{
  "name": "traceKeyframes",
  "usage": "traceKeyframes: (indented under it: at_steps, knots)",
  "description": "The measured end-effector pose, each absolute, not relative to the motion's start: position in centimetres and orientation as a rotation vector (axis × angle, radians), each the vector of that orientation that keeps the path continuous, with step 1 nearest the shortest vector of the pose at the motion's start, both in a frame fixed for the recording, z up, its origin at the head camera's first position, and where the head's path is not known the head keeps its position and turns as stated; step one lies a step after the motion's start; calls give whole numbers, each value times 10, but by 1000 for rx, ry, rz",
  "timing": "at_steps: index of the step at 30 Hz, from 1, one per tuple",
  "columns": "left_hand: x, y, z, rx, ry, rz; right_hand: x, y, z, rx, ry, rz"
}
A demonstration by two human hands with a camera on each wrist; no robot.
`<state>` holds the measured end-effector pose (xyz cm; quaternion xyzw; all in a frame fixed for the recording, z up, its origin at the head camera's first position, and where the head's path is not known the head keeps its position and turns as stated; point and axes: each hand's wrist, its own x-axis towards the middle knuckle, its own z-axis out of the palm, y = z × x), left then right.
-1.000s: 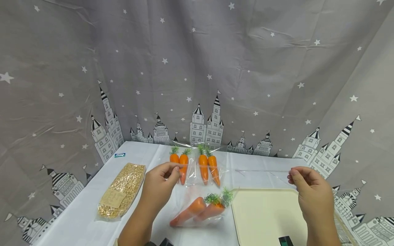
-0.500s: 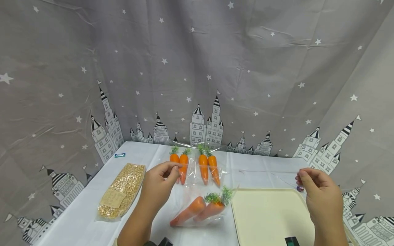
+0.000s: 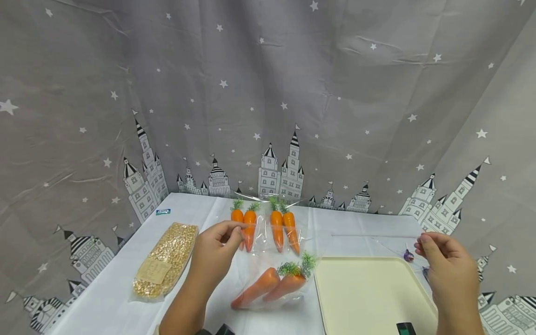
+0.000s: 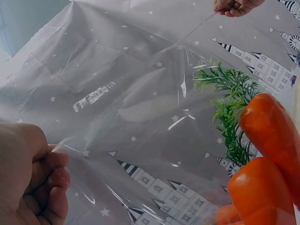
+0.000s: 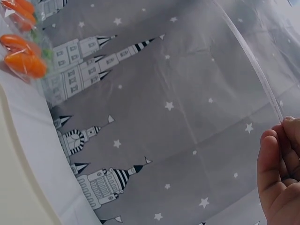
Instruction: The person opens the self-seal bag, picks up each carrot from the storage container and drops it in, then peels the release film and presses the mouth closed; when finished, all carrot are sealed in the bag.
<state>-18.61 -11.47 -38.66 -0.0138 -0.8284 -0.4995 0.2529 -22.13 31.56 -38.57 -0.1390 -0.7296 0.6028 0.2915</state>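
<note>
In the head view my left hand [image 3: 215, 253] pinches the edge of a clear plastic bag [image 4: 154, 108], and the bag's flap spreads out from my fingers in the left wrist view. Two large carrots [image 3: 268, 279] with green tops lie in the lower part of this bag. Farther right, above the tray's right side, my right hand [image 3: 454, 270] pinches the end of a thin clear strip [image 5: 255, 61] between thumb and fingers. That strip runs leftward from the right hand toward the bag; exactly where it joins is hard to make out.
Behind the bag, smaller carrots [image 3: 276, 230] in clear packaging lie on the white-covered table. A bag of yellow grains [image 3: 173, 251] lies left, near a small blue packet [image 3: 163, 211]. The cream tray [image 3: 364, 293] sits right, with a purple wrapped candy [image 3: 408, 255] beyond its corner.
My right hand has moved right and slightly down, drawing the strip along with it. The wrapped candy it covered has come into view. My left hand has stayed nearly still on the bag.
</note>
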Motion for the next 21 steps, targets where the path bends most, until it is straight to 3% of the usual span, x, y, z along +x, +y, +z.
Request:
traceKeyframes:
  at_steps: [11, 21]
  knots:
    - [-186, -118, -390, -8, -2243, -1266, -226, 328, -390, -347, -1789, 1765]
    - [-187, -121, -391, -15, -2236, -1298, -246, 355, -396, -574, -2395, 1352]
